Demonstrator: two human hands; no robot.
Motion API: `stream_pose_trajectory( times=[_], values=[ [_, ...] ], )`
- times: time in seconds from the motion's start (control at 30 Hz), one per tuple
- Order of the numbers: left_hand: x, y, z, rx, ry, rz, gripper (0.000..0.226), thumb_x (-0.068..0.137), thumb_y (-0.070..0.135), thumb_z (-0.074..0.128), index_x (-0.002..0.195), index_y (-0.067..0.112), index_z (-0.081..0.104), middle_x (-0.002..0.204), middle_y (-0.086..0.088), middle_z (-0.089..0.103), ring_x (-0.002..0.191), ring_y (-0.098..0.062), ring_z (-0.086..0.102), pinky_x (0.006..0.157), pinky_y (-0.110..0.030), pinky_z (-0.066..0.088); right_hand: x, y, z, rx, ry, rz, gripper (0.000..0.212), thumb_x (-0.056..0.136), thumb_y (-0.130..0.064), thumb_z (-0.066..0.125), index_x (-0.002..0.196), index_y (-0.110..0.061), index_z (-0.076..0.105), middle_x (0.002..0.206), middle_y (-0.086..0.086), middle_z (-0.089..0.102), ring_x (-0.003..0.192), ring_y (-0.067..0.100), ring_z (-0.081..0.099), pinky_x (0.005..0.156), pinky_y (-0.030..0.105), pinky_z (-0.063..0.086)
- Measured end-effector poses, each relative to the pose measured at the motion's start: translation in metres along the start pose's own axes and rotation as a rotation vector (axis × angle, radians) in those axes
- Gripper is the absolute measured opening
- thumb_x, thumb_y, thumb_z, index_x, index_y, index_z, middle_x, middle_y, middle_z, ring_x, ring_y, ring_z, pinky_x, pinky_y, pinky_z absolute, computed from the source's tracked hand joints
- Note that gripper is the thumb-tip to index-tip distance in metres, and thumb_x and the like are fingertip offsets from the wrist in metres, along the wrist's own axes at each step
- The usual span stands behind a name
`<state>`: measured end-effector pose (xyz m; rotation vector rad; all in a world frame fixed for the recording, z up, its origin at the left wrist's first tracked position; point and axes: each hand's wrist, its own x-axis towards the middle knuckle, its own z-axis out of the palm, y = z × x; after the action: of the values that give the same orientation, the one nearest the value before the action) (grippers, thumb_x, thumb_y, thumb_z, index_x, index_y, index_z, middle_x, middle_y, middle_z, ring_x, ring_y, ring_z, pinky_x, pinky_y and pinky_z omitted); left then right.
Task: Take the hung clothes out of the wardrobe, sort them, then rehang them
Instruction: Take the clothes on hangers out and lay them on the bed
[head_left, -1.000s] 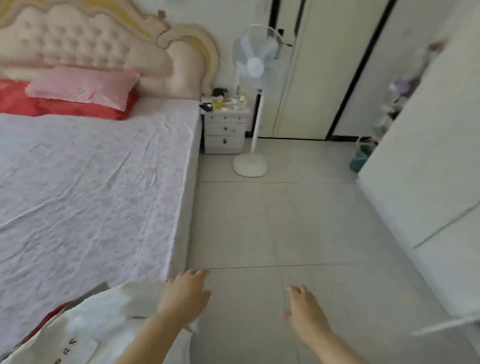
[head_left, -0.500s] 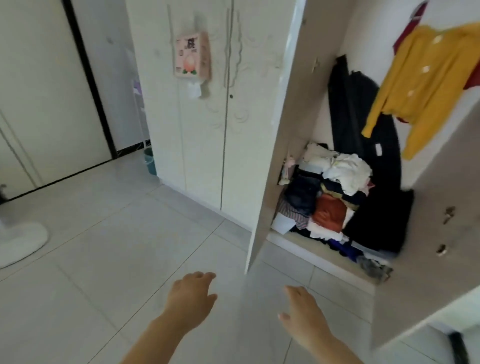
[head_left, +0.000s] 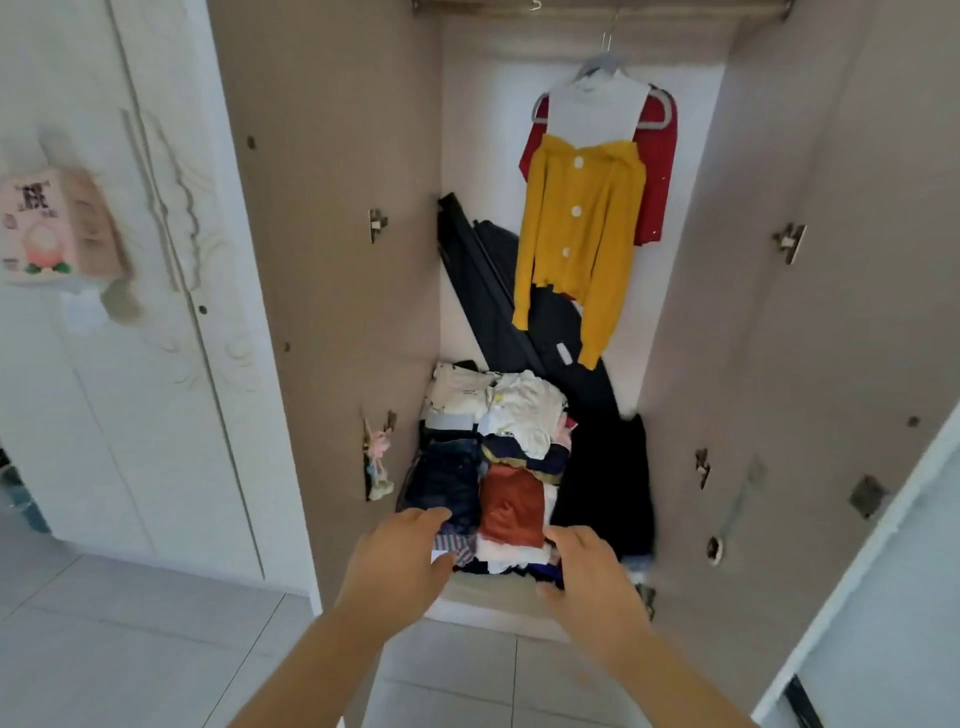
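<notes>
The wardrobe (head_left: 332, 218) stands open in front of me. A yellow cardigan (head_left: 582, 228) hangs on a white hanger (head_left: 602, 65) from the rail at the top, with a red garment (head_left: 657, 171) on a hanger right behind it. A long black garment (head_left: 519, 322) leans across the back and drops to the right. A heap of folded clothes (head_left: 504, 457) fills the wardrobe floor. My left hand (head_left: 397, 558) and my right hand (head_left: 592, 577) reach forward, low in front of the heap, fingers apart, holding nothing.
Both wardrobe doors are swung open: the left door edge (head_left: 218, 156) and the right door (head_left: 810, 312) flank the opening. A pink tissue box (head_left: 52, 228) hangs on the closed white door at the left. Grey floor tiles (head_left: 130, 639) lie below.
My view has swung from the bed and floor to face the open wardrobe straight on. Both empty hands have come closer to the heap of folded clothes.
</notes>
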<state>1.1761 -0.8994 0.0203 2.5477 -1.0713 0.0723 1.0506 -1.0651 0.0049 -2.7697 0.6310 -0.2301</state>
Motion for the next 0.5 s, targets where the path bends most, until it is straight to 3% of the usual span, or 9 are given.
stream_pose_trajectory(
  times=[0.33,0.5],
  values=[
    [0.255,0.02,-0.061,-0.157,0.224,0.196,0.05,0.091,0.037,0.051,0.138,0.029,0.036,0.131,0.004,0.051,0.117,-0.014,0.048,0.095,-0.025,0.038,0.212,0.028,-0.114,-0.025,0.32,-0.022,0.057,0.091,-0.031,0.055,0.141,-0.023,0.03,0.14,-0.003,0.036,0.127,0.014,0.036,0.105,0.023,0.033],
    [0.37,0.044,-0.103,-0.217,0.32,0.314,0.05,0.092,0.036,0.051,0.139,0.029,0.036,0.134,0.005,0.048,0.122,-0.015,0.044,0.101,-0.032,0.04,0.309,0.043,-0.183,-0.01,0.493,-0.016,0.053,0.09,-0.029,0.057,0.139,-0.026,0.035,0.139,-0.005,0.039,0.122,0.011,0.043,0.098,0.02,0.037]
  ],
)
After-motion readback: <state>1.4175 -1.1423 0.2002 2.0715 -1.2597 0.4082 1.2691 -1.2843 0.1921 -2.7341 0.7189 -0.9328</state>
